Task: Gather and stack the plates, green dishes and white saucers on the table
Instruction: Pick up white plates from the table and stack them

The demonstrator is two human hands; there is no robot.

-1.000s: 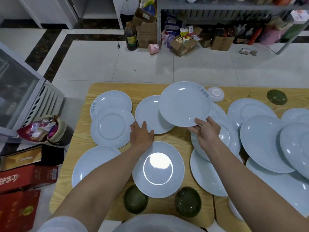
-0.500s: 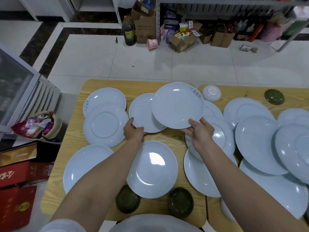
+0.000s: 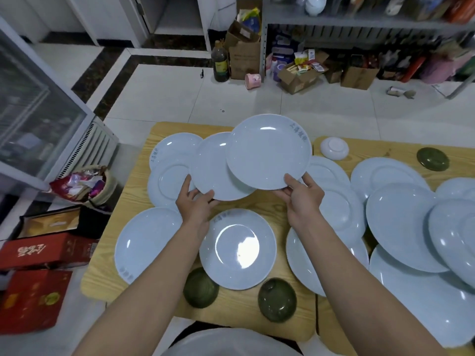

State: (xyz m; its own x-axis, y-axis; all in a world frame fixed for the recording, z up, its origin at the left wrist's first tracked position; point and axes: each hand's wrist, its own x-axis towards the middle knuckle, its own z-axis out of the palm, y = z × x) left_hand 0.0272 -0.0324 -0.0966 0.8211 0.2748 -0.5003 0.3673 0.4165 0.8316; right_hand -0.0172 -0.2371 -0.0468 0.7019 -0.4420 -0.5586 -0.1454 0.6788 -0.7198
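Observation:
My right hand [image 3: 302, 196] pinches the near rim of a pale blue plate [image 3: 268, 150] and holds it lifted over the wooden table [image 3: 133, 186]. My left hand [image 3: 196, 201] grips the near rim of a second plate [image 3: 213, 168], raised and partly under the first. Another plate [image 3: 237, 249] lies flat in front of me between my arms. Several more plates cover the table left and right. Two green dishes [image 3: 201, 287] [image 3: 277, 299] sit near the front edge, a third green dish [image 3: 432, 155] at the far right. A white saucer [image 3: 334, 148] lies upside down at the back.
Overlapping plates [image 3: 401, 227] crowd the right half of the table. On the floor left of the table are red boxes [image 3: 33, 299] and a basket of wrappers [image 3: 84, 182]. A glass-fronted cabinet [image 3: 33, 119] stands further left; cardboard boxes and shelves line the back wall.
My left hand went from resting by the near plate to gripping the middle plate and lifting it. My right hand kept its plate aloft, now overlapping the left one.

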